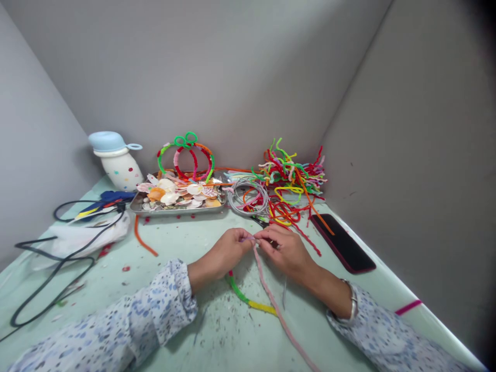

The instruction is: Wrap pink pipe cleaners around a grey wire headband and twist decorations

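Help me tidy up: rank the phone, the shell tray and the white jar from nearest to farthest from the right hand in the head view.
From the right hand:
1. Phone, just to its right.
2. Shell tray, back left.
3. White jar, far back-left corner.

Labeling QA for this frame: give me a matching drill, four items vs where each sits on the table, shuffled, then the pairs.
Things:
1. phone
2. metal tray of shells
3. pink pipe cleaner
4. black cable

Places:
A. far left of the table, looping toward the near edge
B. pinched at one end between the left hand and right hand
C. flat by the right wall
D. toward the back, beside the white jar

Pairs: 1-C, 2-D, 3-B, 4-A
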Tool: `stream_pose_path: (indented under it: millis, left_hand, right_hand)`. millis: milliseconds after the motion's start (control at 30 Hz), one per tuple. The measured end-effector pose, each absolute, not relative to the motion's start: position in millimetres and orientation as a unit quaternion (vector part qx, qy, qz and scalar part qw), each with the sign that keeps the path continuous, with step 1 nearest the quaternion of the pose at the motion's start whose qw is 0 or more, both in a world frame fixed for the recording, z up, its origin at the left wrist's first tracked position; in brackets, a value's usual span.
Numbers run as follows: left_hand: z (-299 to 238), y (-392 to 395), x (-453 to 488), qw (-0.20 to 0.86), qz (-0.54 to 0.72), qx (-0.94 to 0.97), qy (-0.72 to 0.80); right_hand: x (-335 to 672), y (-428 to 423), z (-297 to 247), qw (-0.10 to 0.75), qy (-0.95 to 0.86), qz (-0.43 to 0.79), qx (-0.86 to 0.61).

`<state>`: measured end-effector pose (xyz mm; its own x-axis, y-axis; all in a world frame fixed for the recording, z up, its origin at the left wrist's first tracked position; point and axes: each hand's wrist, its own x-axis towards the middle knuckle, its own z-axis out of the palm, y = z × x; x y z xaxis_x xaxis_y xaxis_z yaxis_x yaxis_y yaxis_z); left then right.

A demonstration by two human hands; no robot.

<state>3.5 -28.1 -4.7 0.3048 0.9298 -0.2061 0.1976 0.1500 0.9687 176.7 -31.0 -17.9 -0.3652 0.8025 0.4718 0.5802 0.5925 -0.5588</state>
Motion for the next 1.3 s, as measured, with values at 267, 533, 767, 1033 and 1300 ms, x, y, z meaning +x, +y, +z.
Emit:
stream_pose_path:
  millis: [267, 533, 767, 1033, 1300]
  left_hand:
    - [-12.0, -25.5, 2.2, 0.502, 0.331, 0.628, 0.493]
    - [-11.2, -27.2, 1.0, 0.460, 0.325, 0.663, 0.493]
    - [-7.8, -30.6, 1.5, 0.385, 0.314, 0.703, 0.508]
    - [-4.1, -34.7, 1.3, 0.301, 0.285, 0.746, 0.522]
    - [0.4, -38.5, -1.2, 0.219, 0.265, 0.782, 0.519]
  right_hand:
    - [177.0, -31.3, -15.8, 0.347, -0.829, 0.115, -0.423]
    - [175.6, -31.4, -12.2, 0.354, -0.836, 0.097, -0.409]
    - [175.6, -31.8, -13.5, 0.352, -0.837, 0.094, -0.407]
    - [174.1, -34.6, -8.4, 0.355, -0.836, 0.098, -0.407]
    - [173.4, -35.8, -5.5, 0.355, -0.835, 0.103, -0.408]
